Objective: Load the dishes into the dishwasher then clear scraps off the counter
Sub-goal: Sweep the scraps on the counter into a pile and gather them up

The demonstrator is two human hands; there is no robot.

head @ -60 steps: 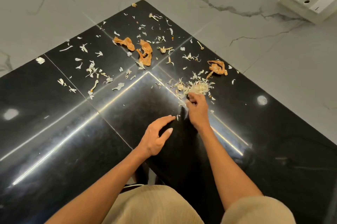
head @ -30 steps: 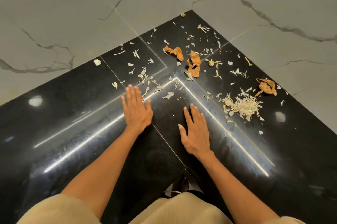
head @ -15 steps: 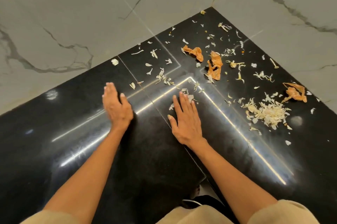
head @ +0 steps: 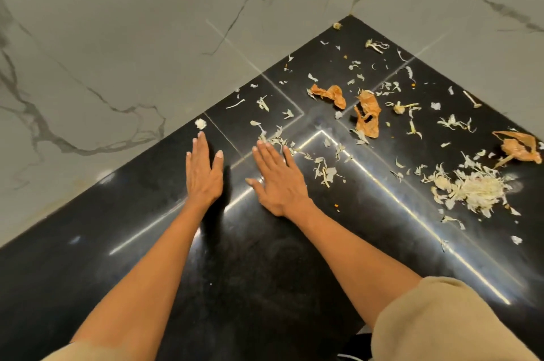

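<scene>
Both hands, left (head: 203, 172) and right (head: 278, 181), lie flat, fingers released (holding nothing), apparently to sweep scraps (head: 468, 188) across the worktop (head: 147, 243).

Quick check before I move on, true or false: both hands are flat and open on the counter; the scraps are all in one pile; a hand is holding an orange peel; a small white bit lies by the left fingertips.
1. Left hand and right hand lie flat and open on the black counter. True.
2. All scraps are in one pile. False: there is a pale pile, but many bits lie scattered.
3. A hand holds an orange peel. False: the orange peels lie untouched.
4. A small white bit lies just beyond the left fingertips. True.
</scene>
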